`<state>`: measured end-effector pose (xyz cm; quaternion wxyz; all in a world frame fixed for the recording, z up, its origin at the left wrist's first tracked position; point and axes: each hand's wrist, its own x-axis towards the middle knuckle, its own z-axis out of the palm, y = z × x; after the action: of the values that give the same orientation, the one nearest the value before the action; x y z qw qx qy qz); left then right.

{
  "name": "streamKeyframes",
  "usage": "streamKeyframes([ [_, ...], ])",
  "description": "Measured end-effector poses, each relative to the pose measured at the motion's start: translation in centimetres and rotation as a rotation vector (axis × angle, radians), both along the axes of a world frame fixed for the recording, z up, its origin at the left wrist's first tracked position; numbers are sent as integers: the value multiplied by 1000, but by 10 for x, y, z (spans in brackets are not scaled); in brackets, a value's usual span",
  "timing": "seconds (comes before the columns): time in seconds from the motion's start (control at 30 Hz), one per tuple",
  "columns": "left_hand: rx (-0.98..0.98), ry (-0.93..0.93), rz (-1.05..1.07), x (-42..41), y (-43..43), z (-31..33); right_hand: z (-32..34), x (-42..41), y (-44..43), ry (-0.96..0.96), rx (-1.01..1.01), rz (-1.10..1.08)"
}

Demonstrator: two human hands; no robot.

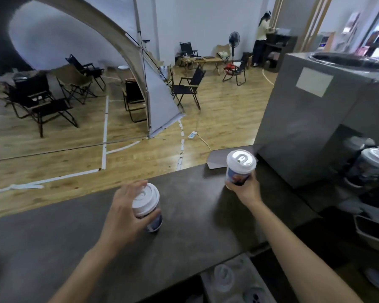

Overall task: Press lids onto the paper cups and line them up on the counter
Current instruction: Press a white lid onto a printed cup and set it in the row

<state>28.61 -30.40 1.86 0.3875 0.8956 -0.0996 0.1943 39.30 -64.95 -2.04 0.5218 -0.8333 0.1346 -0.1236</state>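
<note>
Your left hand (125,208) grips one white-lidded printed paper cup (148,204) and your right hand (245,188) grips a second lidded cup (241,165). Set both upright on the dark surface (195,215), in line.

The dark counter (195,215) carries one lidded paper cup (148,200), left of centre. A grey machine (304,119) stands at the far right. A flat grey sheet (217,159) lies just beside it.
</note>
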Motion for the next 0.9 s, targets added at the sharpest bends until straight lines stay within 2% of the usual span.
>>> streamKeyframes([
  [0.13,23,-20,-71,10,-35,-1,3,31,-51,-33,-34,-115],
  [0.4,51,-28,-74,23,-67,-12,-23,68,-81,37,-30,-97],
  [0.5,53,-22,-71,25,-71,-14,-30,61,-81,33,-47,-81],
  [0.57,50,-8,-87,25,-73,-15,-34,41,-76,25,0,-146],
  [0.67,-45,63,-53,23,-76,-17,-38,-4,-51,27,8,-213],
  [0.73,-178,150,20,25,-77,-11,-33,-31,-23,-12,-107,-111],
  [0.8,-329,239,57,29,-77,6,-17,-51,15,-48,-122,162],
  [0.9,-547,258,23,37,-75,51,40,-74,74,117,283,700],
])
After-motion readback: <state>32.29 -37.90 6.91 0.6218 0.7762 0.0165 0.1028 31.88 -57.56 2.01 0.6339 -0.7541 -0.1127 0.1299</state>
